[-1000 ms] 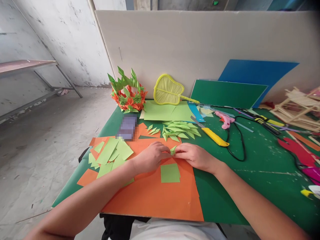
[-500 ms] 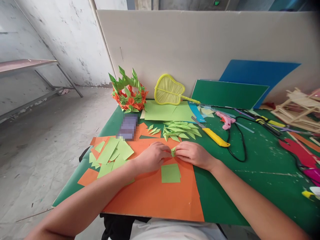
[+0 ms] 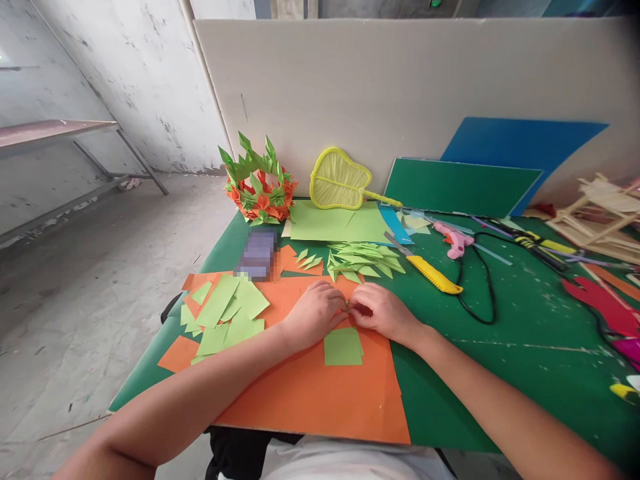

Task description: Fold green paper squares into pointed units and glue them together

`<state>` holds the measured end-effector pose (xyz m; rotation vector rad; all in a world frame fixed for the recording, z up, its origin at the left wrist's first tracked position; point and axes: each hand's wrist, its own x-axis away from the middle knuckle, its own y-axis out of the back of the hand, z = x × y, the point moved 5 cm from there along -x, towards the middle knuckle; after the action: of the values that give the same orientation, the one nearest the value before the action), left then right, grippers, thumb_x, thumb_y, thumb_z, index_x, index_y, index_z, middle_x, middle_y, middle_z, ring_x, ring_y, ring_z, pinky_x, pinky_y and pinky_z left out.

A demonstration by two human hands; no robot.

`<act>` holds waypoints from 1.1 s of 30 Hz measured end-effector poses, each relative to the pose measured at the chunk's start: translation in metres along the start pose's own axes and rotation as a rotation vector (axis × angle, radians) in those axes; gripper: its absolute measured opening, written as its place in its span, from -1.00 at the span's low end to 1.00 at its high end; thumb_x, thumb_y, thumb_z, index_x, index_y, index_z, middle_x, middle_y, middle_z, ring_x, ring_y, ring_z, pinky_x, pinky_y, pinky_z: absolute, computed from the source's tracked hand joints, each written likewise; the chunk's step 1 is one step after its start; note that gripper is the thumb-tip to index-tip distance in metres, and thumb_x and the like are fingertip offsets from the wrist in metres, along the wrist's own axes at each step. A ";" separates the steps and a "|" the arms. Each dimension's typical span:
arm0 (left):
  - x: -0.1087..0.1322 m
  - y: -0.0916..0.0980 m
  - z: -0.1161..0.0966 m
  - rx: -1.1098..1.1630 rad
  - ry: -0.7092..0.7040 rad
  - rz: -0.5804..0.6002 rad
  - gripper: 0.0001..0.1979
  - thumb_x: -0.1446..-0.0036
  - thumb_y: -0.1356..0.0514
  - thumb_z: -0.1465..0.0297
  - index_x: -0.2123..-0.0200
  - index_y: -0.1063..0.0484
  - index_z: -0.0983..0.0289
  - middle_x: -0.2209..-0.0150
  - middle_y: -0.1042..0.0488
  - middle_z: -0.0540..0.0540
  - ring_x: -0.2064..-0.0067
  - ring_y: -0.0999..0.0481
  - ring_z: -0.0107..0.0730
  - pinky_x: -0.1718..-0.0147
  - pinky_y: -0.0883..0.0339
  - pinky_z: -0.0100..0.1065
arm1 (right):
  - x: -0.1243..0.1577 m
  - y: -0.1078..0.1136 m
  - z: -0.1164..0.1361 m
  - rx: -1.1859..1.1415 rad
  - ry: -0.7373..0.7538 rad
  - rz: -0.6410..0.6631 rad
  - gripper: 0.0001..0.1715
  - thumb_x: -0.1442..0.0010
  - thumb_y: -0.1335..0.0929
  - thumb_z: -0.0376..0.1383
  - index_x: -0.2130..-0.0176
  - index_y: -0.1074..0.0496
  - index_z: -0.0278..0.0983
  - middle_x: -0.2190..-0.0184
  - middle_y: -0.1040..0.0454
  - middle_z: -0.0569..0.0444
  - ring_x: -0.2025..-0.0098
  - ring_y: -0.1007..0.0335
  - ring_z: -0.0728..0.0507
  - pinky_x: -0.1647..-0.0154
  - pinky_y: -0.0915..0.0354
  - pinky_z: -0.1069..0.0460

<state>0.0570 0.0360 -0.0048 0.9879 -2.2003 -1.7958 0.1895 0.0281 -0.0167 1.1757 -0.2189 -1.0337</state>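
Over a large orange sheet of paper (image 3: 320,407), my left hand (image 3: 315,313) and my right hand (image 3: 377,310) meet fingertip to fingertip. Both are closed in a pinch on a small piece of green paper (image 3: 347,307), mostly hidden by the fingers. Just below them lies a stack of square green paper (image 3: 343,347). Beyond my hands is a pile of folded green paper leaves (image 3: 365,259), with several smaller ones (image 3: 309,260) to its left. Loose green paper pieces (image 3: 233,307) are scattered left of my left forearm.
A green and orange paper crown (image 3: 260,183) stands at the back left, by a yellow fan (image 3: 340,179). A yellow utility knife (image 3: 433,273), blade exposed, lies right of the leaves. Past it are a pink glue gun (image 3: 454,240) with a black cord and a wooden stick model (image 3: 600,220).
My fingers have closed in around the small green paper, so less of it shows. My right fingers are more curled, and my left hand has shifted slightly right.
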 end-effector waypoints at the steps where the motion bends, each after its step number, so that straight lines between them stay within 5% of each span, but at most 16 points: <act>1: -0.001 -0.001 0.000 0.004 0.009 -0.012 -0.88 -0.21 -0.12 0.42 0.37 -0.43 0.28 0.32 -0.50 0.07 0.26 -0.44 -0.31 0.14 -0.28 -0.24 | 0.000 0.000 -0.001 -0.007 -0.010 -0.003 -0.88 -0.14 -0.28 -0.43 0.40 -0.31 -0.23 0.42 -0.38 0.08 0.33 -0.27 -0.11 0.29 -0.24 0.01; 12: 0.000 -0.003 0.002 0.054 0.113 -0.081 -0.93 -0.14 -0.18 0.44 0.40 -0.44 0.27 0.25 -0.48 0.07 0.19 -0.43 -0.28 0.11 -0.29 -0.22 | 0.002 0.011 -0.001 -0.146 -0.087 0.056 -0.91 -0.19 -0.31 -0.38 0.38 -0.35 -0.22 0.36 -0.41 0.07 0.24 -0.32 -0.12 0.25 -0.26 0.01; 22: 0.002 -0.005 0.009 0.001 0.306 -0.048 -0.85 -0.13 -0.19 0.37 0.47 -0.46 0.26 0.19 -0.36 0.10 0.10 -0.35 -0.23 0.06 -0.23 -0.13 | -0.003 0.005 -0.005 -0.172 -0.200 0.015 -0.85 -0.12 -0.32 -0.43 0.47 -0.31 -0.25 0.46 -0.35 0.13 0.37 -0.27 -0.06 0.39 -0.19 0.07; 33: 0.003 -0.009 0.007 -0.072 0.295 -0.053 -0.87 -0.15 -0.16 0.41 0.44 -0.40 0.27 0.20 -0.38 0.09 0.12 -0.34 -0.27 0.11 -0.23 -0.21 | -0.003 0.003 -0.008 -0.183 -0.233 0.003 -0.85 -0.08 -0.34 -0.43 0.49 -0.33 -0.26 0.47 -0.36 0.12 0.38 -0.28 -0.06 0.40 -0.19 0.08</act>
<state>0.0552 0.0395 -0.0155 1.2169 -1.9375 -1.6157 0.1948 0.0356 -0.0170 0.8896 -0.3022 -1.1626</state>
